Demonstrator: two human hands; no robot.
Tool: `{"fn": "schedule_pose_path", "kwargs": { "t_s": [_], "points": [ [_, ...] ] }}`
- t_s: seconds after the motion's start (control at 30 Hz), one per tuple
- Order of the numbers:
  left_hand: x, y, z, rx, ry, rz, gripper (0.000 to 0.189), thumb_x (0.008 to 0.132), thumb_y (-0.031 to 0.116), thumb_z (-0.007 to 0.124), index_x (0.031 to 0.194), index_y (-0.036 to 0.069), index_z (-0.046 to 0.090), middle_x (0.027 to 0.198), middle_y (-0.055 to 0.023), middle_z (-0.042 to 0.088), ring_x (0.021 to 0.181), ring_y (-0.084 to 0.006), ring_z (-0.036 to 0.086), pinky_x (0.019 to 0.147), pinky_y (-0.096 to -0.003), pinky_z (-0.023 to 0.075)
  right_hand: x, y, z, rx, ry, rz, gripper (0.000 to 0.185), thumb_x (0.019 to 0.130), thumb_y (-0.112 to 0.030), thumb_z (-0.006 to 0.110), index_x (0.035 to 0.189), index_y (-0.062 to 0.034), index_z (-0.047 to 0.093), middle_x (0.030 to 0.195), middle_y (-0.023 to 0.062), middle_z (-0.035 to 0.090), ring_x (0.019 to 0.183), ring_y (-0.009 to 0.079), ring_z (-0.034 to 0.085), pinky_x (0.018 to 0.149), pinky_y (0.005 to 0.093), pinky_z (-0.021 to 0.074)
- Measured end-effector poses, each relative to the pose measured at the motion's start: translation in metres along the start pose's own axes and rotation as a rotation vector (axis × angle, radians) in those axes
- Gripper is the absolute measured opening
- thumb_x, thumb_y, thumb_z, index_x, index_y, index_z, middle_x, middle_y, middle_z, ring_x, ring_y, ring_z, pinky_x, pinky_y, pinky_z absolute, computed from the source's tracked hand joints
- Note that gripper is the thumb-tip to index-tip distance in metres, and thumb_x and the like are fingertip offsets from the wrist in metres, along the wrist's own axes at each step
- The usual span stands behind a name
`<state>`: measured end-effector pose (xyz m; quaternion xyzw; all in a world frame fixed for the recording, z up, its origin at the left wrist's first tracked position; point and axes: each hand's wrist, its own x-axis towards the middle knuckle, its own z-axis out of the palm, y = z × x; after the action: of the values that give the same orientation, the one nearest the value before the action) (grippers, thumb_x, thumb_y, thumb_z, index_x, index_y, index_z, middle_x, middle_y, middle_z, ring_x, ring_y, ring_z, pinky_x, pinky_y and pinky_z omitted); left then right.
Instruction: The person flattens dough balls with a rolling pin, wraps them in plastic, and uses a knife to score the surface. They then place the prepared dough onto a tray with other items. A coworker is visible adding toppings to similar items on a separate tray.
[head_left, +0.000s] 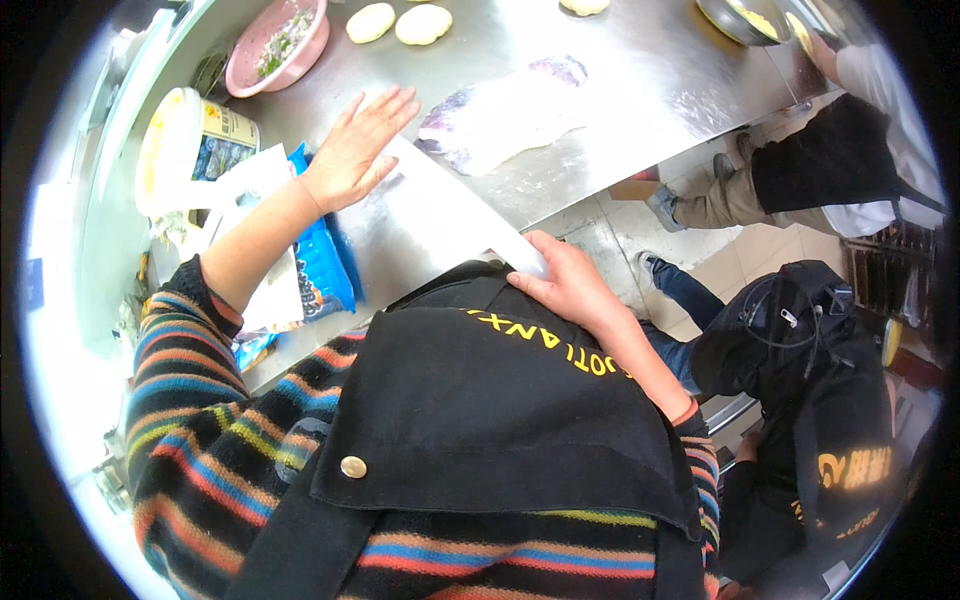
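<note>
My right hand (574, 281) is closed around the near end of a long white rolling pin (469, 206), which slants across the front of the steel worktable (375, 240). My left hand (360, 154) lies flat by the pin's far end, fingers stretched out and thumb spread. Whether its palm touches the pin is hidden. Just beyond the pin, a thin sheet of rolled dough (510, 112) lies on the steel, mostly white with purple patches at its ends.
Dough rounds (424, 25) lie farther back, beside a pink bowl (300, 56) of chopped filling. A white tub (172, 150) and blue packet (322, 262) stand left. A dark pan (742, 19) is far right. Co-workers (810, 165) stand to the right, one (795, 360) close by.
</note>
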<state>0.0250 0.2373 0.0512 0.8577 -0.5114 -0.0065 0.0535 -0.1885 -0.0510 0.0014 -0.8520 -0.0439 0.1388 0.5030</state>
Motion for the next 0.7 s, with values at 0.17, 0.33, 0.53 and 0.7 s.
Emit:
{"fn": "schedule_pose_path", "kwargs": {
  "t_s": [0.17,0.33,0.53,0.7],
  "points": [
    [0.086,0.011,0.012,0.081,0.094,0.147,0.064,0.099,0.044,0.036,0.154,0.012,0.033,0.163,-0.0131,0.023,0.152,-0.0313,0.018,0.121,-0.0535,0.0062,-0.003,0.031,-0.022,0.656,-0.008,0.115,0.035,0.092,-0.025,0.069,0.116,-0.0007,0.06,0.095,0.006,0.067,0.085,0.0159,0.063,0.077,0.0317,0.0513],
    [0.183,0.043,0.063,-0.047,0.117,0.23,0.061,0.099,0.036,0.041,0.155,0.015,0.031,0.162,-0.0129,0.026,0.151,-0.0309,0.02,0.121,-0.0549,0.0111,-0.02,0.061,-0.065,0.698,0.197,0.404,0.033,0.097,-0.029,0.064,0.115,-0.001,0.06,0.091,0.0032,0.067,0.08,0.0096,0.061,0.072,0.0257,0.0484],
    [0.317,0.068,0.087,-0.028,0.3,0.313,0.056,0.1,0.028,0.043,0.154,0.014,0.032,0.16,-0.0124,0.031,0.148,-0.0294,0.027,0.119,-0.0533,0.0166,-0.023,0.064,-0.104,0.198,0.386,0.437,0.044,0.088,-0.029,0.074,0.12,-0.0016,0.06,0.087,0.0074,0.069,0.075,0.0127,0.063,0.071,0.0277,0.0507],
    [0.357,0.082,0.085,-0.105,0.52,0.104,0.063,0.094,0.029,0.058,0.148,0.006,0.037,0.155,-0.0207,0.035,0.144,-0.0366,0.032,0.117,-0.0553,0.0242,-0.019,0.08,-0.128,-0.049,0.474,0.446,0.044,0.085,-0.032,0.075,0.12,-0.0085,0.061,0.084,0.0084,0.071,0.073,0.023,0.069,0.068,0.0362,0.0544]
  ]
}}
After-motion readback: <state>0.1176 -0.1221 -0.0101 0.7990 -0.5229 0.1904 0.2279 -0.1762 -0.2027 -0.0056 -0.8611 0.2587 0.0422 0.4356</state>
